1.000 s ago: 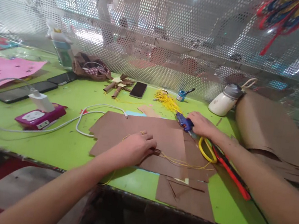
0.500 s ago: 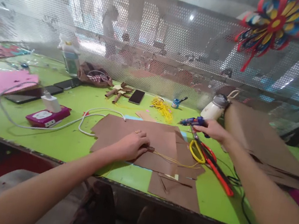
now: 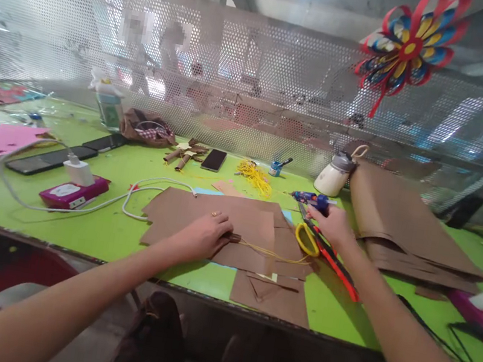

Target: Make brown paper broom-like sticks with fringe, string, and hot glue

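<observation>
My left hand (image 3: 205, 233) rests on a brown paper sheet (image 3: 173, 207), its fingers closed on a small brown paper roll (image 3: 235, 238). Thin yellow strings (image 3: 275, 254) trail from the roll to the right across the paper. In my right hand (image 3: 334, 223) is a blue glue gun (image 3: 313, 200), held above the table with its nozzle facing left. Scissors with yellow and red handles (image 3: 308, 240) lie just beneath that hand, partly hidden by it.
A bundle of yellow string (image 3: 255, 177), a phone (image 3: 214, 159), a small blue jar (image 3: 276, 168) and a white bottle (image 3: 333, 174) stand or lie farther back. Folded brown paper (image 3: 408, 226) is at right. A purple power strip (image 3: 74, 192) with a white cable sits left.
The whole view has shifted slightly. My right hand has moved a little right with the glue gun, relative to the scissors and bottle. My left hand stays on the paper roll.
</observation>
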The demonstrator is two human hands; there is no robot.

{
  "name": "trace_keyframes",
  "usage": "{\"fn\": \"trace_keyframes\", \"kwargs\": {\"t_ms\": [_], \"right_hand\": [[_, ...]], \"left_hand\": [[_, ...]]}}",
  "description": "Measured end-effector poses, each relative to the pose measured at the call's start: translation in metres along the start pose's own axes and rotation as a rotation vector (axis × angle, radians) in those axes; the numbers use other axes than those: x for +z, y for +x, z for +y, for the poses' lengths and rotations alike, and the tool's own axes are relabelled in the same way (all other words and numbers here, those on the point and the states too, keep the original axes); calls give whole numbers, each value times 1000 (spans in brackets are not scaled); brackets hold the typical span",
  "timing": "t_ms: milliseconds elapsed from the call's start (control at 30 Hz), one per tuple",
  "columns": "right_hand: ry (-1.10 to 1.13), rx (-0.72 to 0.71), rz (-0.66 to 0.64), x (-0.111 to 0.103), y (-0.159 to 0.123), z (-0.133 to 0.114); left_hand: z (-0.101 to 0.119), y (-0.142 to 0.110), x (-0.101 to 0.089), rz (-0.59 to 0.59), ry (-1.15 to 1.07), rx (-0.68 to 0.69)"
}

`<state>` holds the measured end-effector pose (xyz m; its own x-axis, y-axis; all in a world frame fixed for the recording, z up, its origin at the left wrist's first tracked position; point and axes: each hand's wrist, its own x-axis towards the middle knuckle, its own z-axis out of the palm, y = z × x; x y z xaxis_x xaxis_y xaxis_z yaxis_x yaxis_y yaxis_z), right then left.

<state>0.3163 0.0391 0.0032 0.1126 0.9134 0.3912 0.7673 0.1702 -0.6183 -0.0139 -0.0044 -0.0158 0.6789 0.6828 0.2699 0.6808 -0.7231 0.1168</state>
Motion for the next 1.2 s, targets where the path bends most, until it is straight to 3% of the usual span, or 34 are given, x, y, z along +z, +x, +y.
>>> {"fn": "trace_keyframes", "kwargs": {"t_ms": [100,267,400,500,567,667,867,1067,1200], "right_hand": [[-135,-15,83,32,-20,-34],[-262,-145,55,83,-45,-77],[-333,-226,49,98,-53,-81],[-369,-237,75,100,-55,-75],[-385,-238,101,102,-55,-73],[-402,-241,133,105,-55,-72],[-359,-257,166,107,-56,-69],[-279,-283,184,104,-57,-70],[-232,-261,159,103,-56,-69]], "left_hand": [[0,1,2,16,-19,-29],[3,-1,1,-1,-17,-43],[1,-4,-12,-49,-49,-42],[-12,8,-26,-50,-124,-77],[-27,28,-34,-14,-152,-148],[-56,72,-39,-65,-199,-221],[-97,160,-10,-174,-237,-140],[-100,204,29,-279,-306,-26],[-111,220,35,-155,-402,-66]]}}
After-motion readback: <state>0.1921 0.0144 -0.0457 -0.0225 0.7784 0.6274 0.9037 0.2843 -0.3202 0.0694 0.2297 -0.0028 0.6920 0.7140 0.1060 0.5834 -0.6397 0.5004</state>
